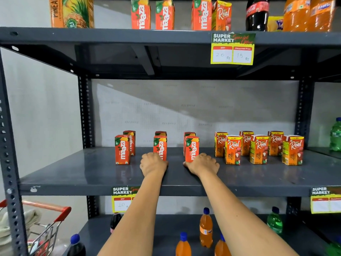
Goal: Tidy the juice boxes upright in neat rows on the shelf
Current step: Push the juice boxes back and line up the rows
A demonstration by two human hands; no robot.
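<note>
On the middle grey shelf (pixel 92 174) stand red Maaza juice boxes in three pairs, front and back: left front box (pixel 122 149), middle front box (pixel 160 147), right front box (pixel 191 148). All are upright. To the right, several orange Real litchi boxes (pixel 258 149) stand upright in two staggered rows. My left hand (pixel 153 165) rests curled at the base of the middle front Maaza box, touching it. My right hand (pixel 203 164) rests curled at the base of the right front Maaza box, fingertips against its lower edge. Whether either hand truly grips its box is unclear.
The top shelf carries more Maaza and Real boxes, a pineapple carton (pixel 72 12) and soda bottles. Price tags (pixel 232 48) hang on shelf edges. The lower shelf holds orange and green bottles (pixel 206 228). A red-handled shopping cart (pixel 46 228) stands at lower left.
</note>
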